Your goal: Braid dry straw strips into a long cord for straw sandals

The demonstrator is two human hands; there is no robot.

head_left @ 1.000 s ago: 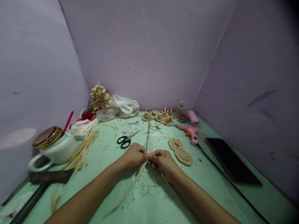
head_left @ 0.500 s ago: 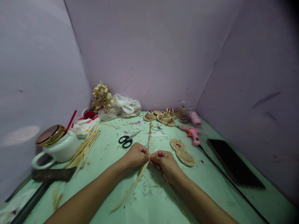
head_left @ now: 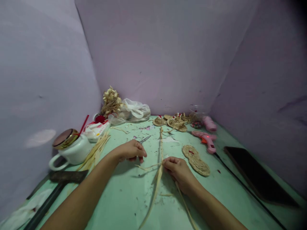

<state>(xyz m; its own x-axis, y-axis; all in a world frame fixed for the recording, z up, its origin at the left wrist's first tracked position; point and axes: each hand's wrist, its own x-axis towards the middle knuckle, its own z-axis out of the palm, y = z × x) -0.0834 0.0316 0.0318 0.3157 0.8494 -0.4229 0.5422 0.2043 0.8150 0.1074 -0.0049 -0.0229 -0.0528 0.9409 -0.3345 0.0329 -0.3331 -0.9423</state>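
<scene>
A narrow braid of pale, straw-like strips runs away from me along the green table. My right hand pinches its near end, where loose strips fan out toward me and to the left. Apart from the braid, my left hand hovers to its left with loosely bent fingers and nothing visible in them. Behind that hand the scissors show only their blades; their handles are hidden. To the right of my right hand lies a coiled, sole-shaped straw piece with a small red bow.
A pink glue gun with a black cord and a dark phone lie right. At left are a hammer, white mug and straw strips. Small straw slippers and a plastic bag are at the back.
My left hand has let go of the braid and moved left, now covering the scissors' handles. My right hand keeps its pinch. The view has shifted slightly left.
</scene>
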